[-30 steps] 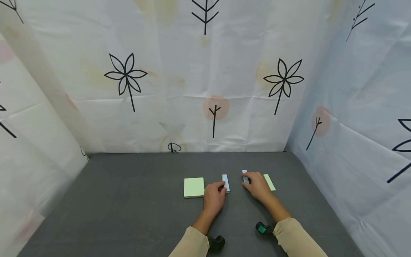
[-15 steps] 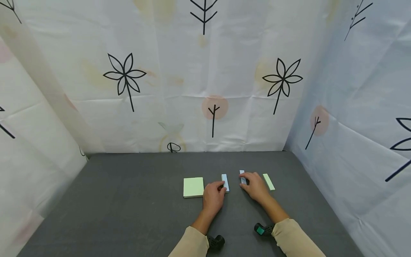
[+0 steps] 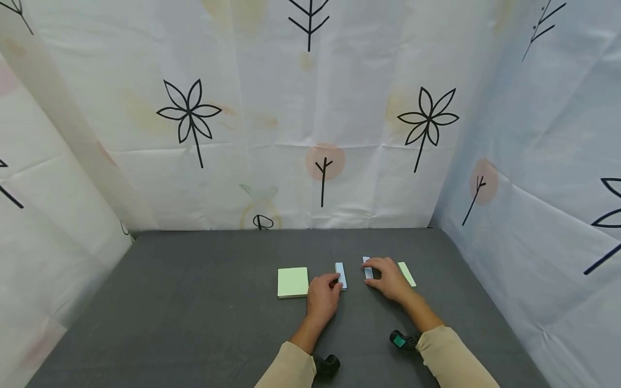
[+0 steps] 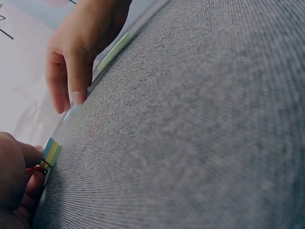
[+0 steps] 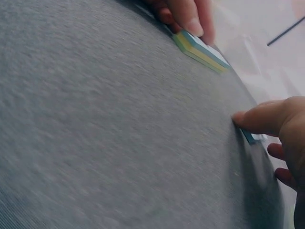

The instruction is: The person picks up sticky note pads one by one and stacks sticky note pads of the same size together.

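Observation:
My left hand (image 3: 322, 297) holds the near part of a short layered stack of strips (image 3: 341, 269) by thumb and fingers. In the right wrist view, the stack (image 5: 202, 53) has a light blue top over yellow and green layers. To its right, my right hand (image 3: 388, 279) grips a thinner light blue strip (image 3: 368, 273) between thumb and index finger; its other fingers are spread. This strip lies on the table, apart from the stack and roughly in line with it. The left wrist view shows the stack (image 4: 52, 151) beside the left fingertips.
A square pale green block (image 3: 293, 282) lies left of my left hand. A pale green strip (image 3: 407, 274) lies just right of my right hand. The dark grey table (image 3: 194, 307) is enclosed by white printed cloth walls (image 3: 271, 178).
My right hand has slid the thin blue strip slightly left, a little closer to the stack, then nearly stopped. The right wrist has shifted slightly right. My left hand has stayed in place.

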{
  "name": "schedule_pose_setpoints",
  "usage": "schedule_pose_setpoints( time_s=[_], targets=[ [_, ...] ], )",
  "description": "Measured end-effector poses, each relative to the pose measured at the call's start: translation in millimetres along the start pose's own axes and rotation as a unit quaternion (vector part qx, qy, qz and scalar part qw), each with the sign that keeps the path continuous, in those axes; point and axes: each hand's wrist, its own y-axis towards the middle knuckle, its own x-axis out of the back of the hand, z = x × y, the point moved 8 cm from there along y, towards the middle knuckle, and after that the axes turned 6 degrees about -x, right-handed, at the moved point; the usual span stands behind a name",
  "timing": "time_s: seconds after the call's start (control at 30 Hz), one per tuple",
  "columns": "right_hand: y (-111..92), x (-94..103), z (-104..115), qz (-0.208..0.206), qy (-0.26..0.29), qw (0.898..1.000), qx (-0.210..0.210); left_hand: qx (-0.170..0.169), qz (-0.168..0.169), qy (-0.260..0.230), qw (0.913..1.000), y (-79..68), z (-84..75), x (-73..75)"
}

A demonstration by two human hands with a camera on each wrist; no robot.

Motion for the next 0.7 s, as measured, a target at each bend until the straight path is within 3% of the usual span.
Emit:
schedule_pose_setpoints(
  time_s=[0.27, 0.4, 0.53, 0.7],
  targets=[
    [-1.4, 4.0, -5.6, 0.001, -0.01, 0.999, 0.053, -0.043, -0.034, 0.005, 0.9985, -1.3, -7.7, 6.7],
    [-2.3, 5.5, 1.2, -0.017, -0.054, 0.992, 0.111, -0.022, -0.017, 0.001, 0.9996, -0.5, -3.3, 4.0],
    [-6.0, 7.6, 10.0, -0.05, -0.106, 0.978, 0.171, -0.003, 0.002, 0.004, 1.0, -0.2, 1.4, -0.1],
    [-10.0, 10.4, 13.2, -0.079, -0.12, 0.97, 0.199, 0.004, 0.014, 0.005, 0.9999, 0.3, 1.3, -1.7]
  ],
)
